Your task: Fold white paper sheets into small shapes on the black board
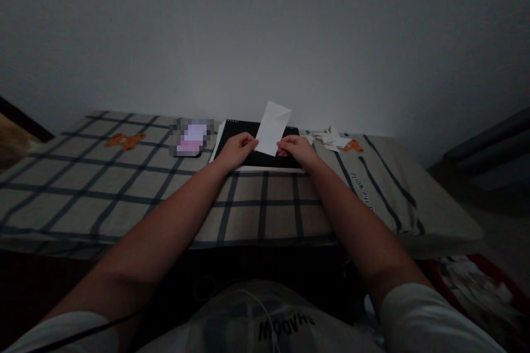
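A folded sheet of white paper (272, 128) is held up between both hands, with a slanting crease near its top edge. My left hand (239, 149) pinches its lower left edge between thumb and fingers. On the other side, my right hand (297, 149) grips the lower right corner the same way. Under the paper lies a black notebook or pad (236, 131) with white sheets showing beneath it. Just right of the notebook rest several folded white paper pieces (331, 138); their exact shape is hard to make out in the dim light.
A phone (192, 138) with a lit, partly blurred screen lies left of the notebook. The table wears a checked cloth (136, 187) with orange bear prints. Behind it rises a plain wall (265, 27). A red container (480, 287) holding crumpled light material stands low at right.
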### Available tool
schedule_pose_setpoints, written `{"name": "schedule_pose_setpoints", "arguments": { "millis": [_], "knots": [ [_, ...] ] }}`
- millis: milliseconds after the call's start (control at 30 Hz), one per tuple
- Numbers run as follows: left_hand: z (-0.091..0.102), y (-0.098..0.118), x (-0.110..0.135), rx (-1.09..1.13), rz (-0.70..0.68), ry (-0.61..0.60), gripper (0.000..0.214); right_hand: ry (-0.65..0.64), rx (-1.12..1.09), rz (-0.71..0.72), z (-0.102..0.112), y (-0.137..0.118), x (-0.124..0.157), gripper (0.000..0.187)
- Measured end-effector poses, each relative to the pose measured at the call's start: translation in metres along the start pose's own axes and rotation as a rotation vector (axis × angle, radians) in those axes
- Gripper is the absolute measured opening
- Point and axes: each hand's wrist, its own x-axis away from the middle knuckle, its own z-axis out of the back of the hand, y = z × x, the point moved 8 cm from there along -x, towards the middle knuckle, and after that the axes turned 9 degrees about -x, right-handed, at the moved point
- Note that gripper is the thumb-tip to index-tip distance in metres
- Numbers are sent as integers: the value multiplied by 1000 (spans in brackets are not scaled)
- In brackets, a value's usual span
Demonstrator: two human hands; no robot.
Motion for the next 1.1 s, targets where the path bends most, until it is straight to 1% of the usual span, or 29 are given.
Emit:
{"name": "schedule_pose_setpoints", "arguments": {
  "millis": [100,167,300,400,467,500,633,767,833,900,1000,1100],
  "knots": [
    [9,0,0,-48,-31,103,20,-25,86,49,-2,0,1,11],
    [14,-4,-1,-31,9,138,15,-19,202,122,-1,-4,2,13],
    [18,-10,-3,18,104,161,15,-13,549,398,-3,-28,11,14],
    [18,-15,-3,71,175,167,18,-23,751,602,-8,-47,22,19],
    [17,-17,-3,94,206,161,21,-25,861,706,-12,-57,30,20],
    [17,-17,-3,88,207,163,22,-29,919,729,-14,-60,32,21],
    [17,-12,-2,-26,148,143,21,-41,1098,721,-21,-58,36,26],
    [13,-9,-2,-91,125,84,21,-136,1190,678,-28,-46,36,39],
    [11,-9,-1,-99,134,72,21,-176,1212,656,-30,-39,35,46],
    [10,-9,0,-102,132,63,22,-177,1218,637,-29,-35,33,48],
    [7,-8,0,-116,98,39,23,-162,1210,594,-26,-32,29,48],
    [7,-6,0,-151,70,35,25,-189,1191,525,-24,-27,27,48]
  ]
}}
